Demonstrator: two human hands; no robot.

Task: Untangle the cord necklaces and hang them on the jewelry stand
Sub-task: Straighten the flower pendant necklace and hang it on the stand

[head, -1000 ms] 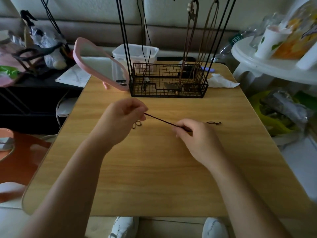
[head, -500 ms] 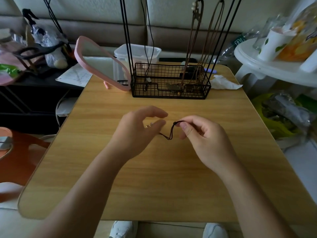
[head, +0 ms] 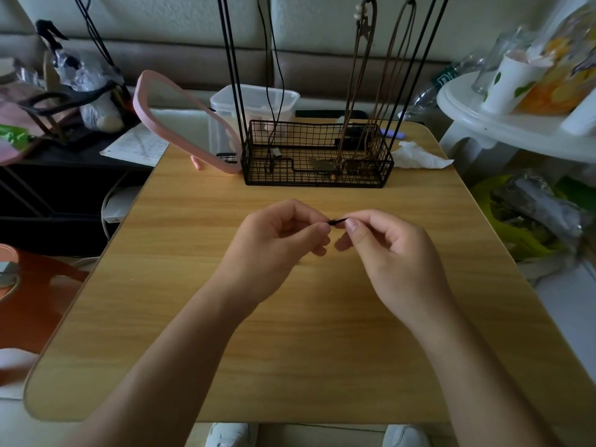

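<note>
Two bare forearms reach up from the bottom edge over a light wooden tabletop (head: 180, 285). At centre frame the left hand (head: 274, 243) and right hand (head: 396, 256) meet, the fingers (head: 317, 226) of each pinching a short thin black cord (head: 337, 221) between them. Beyond, at upper centre, a black wire-basket jewelry stand (head: 316, 179) carries hanging brown cord necklaces (head: 350, 108).

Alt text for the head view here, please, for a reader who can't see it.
The left hand and right hand pinch a short stretch of black cord between their fingertips above a wooden table. Behind them stands a black wire jewelry stand hung with several cord necklaces, and a pink-framed mirror leans beside it.
</note>
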